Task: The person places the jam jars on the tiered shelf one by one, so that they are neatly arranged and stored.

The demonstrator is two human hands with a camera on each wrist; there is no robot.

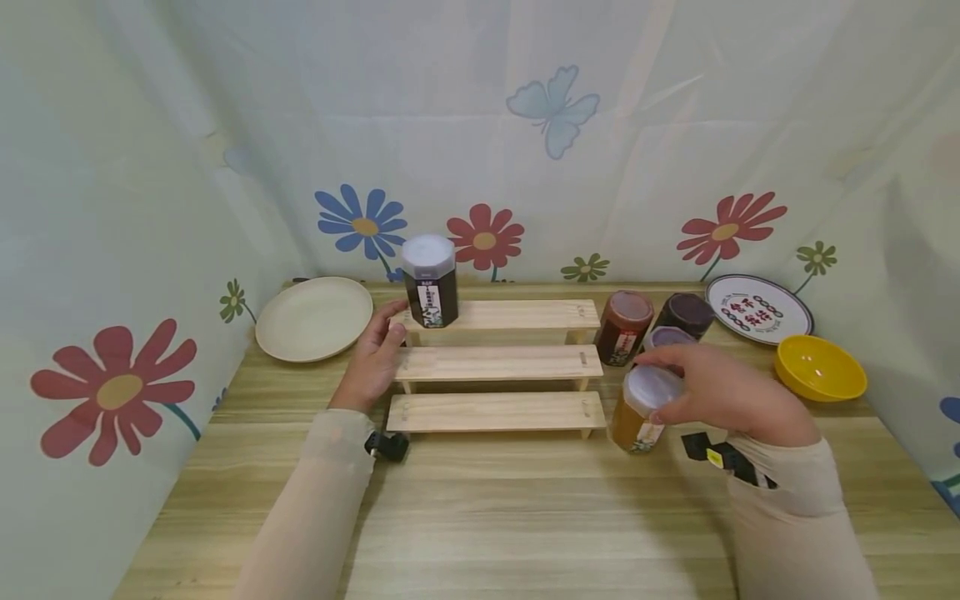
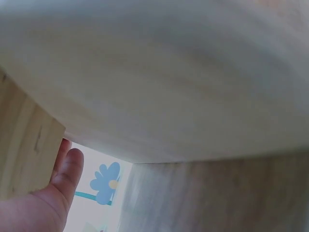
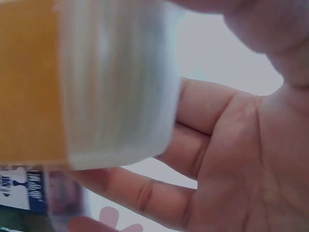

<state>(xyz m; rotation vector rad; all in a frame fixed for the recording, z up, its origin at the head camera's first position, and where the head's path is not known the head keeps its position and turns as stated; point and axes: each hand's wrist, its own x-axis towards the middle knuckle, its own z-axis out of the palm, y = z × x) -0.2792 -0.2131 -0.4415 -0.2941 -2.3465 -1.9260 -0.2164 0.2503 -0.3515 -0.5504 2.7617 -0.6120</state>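
My right hand [image 1: 720, 387] grips a jar with amber contents [image 1: 632, 423] by its whitish lid [image 3: 116, 96], thumb on one side and fingers on the other. This jar leans slightly, just right of the lowest step of a three-tier wooden rack [image 1: 495, 412]. At the rack's left end, my left hand [image 1: 375, 358] holds the end of the top tier between thumb and fingers. A dark jar with a white lid [image 1: 431, 283] stands upright on the left of that top tier. In the left wrist view, the left hand [image 2: 53, 193] reaches past a wooden edge.
Behind the right hand stand a reddish-brown jar [image 1: 625, 327], a dark jar [image 1: 684, 315] and a partly hidden purple-lidded jar [image 1: 670, 337]. Farther right are a patterned plate [image 1: 759, 308] and a yellow bowl [image 1: 820, 369]. A cream plate [image 1: 313, 320] lies at the back left.
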